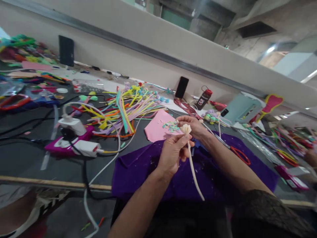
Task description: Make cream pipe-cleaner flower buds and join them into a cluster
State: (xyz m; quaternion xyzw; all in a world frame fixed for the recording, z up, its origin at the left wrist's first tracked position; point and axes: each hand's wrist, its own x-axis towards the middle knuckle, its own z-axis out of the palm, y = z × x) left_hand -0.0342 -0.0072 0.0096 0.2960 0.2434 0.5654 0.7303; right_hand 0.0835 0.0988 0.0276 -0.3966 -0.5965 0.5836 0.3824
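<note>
My left hand [172,152] pinches a cream pipe cleaner [193,165] just under its curled, bud-like tip [185,128]; the long stem hangs down over a purple cloth [138,172]. My right hand [192,125] sits right behind the tip, fingers curled around it and touching it. Both hands hover above the cloth, close to a pink foam sheet [156,127] that carries several small pastel pieces [170,125].
A heap of coloured pipe cleaners [123,110] lies to the left of the pink sheet. A purple power strip with white plugs [71,138] and cables sits at the left. A red-capped bottle [203,98], a dark phone [182,87], a teal box [239,109] and red-handled scissors [239,155] stand further right.
</note>
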